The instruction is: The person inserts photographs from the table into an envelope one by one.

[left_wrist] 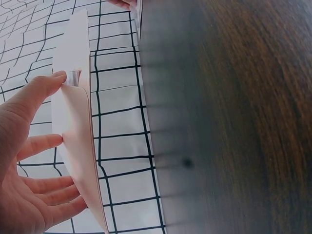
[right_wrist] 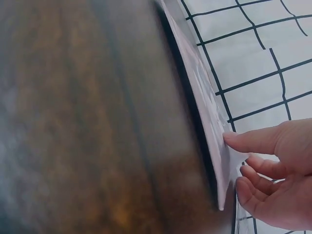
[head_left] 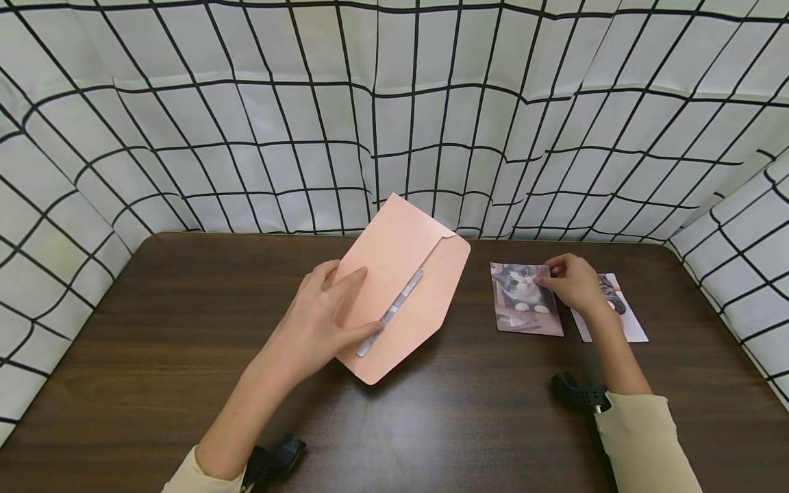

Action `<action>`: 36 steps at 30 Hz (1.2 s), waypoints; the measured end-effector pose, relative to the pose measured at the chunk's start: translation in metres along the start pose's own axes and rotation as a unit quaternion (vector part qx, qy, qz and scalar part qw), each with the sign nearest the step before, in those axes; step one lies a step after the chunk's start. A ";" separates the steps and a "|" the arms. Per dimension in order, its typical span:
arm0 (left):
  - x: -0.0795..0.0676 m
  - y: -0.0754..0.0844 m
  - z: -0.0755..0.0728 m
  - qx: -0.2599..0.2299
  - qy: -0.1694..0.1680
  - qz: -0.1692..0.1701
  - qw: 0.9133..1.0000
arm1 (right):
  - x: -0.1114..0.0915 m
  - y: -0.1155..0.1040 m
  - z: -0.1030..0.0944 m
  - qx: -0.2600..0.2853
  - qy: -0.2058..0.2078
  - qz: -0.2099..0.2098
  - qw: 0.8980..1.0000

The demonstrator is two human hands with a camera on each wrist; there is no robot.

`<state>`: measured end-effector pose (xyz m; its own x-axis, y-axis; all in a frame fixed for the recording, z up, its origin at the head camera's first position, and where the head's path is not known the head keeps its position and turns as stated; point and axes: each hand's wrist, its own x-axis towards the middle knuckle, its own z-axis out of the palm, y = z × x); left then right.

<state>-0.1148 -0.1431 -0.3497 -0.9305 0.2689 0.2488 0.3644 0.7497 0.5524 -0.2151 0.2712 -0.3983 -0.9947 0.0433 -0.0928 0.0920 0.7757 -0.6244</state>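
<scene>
My left hand (head_left: 311, 318) grips a pale pink envelope (head_left: 401, 229), which is tilted above the dark wooden table. A greyish-silver strip (head_left: 403, 298) shows at the edge of the envelope's flap, and my left thumb presses beside it. In the left wrist view the envelope (left_wrist: 78, 117) stands nearly edge-on. Farther right, my right hand (head_left: 578, 282) pinches the upper right edge of a picture card (head_left: 520, 322) with a grey-and-white kitten on it. The right wrist view shows this card (right_wrist: 202, 92) edge-on, thumb on its face.
A second picture card (head_left: 635, 332) on white ground lies on the table (head_left: 185, 329) to the right, partly hidden by my right hand and wrist. Behind the table hangs a white cloth (head_left: 277, 116) with a black grid. Black wrist mounts (head_left: 579, 394) sit close above the tabletop.
</scene>
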 end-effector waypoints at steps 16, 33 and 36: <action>0.000 -0.001 0.001 0.003 0.011 0.015 1.000 | -0.006 -0.010 -0.005 0.038 0.014 -0.001 0.999; 0.000 0.000 0.000 0.004 0.007 0.007 1.000 | -0.015 -0.020 -0.010 0.068 0.003 -0.051 0.996; 0.000 0.000 0.001 0.001 0.007 0.011 1.000 | -0.017 -0.024 -0.011 0.074 -0.003 -0.052 0.996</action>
<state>-0.1145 -0.1427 -0.3506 -0.9219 0.2764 0.2714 0.3839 0.7451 0.5454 -0.2011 0.2588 -0.3733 -0.9990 -0.0364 -0.0263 -0.0051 0.6743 -0.7385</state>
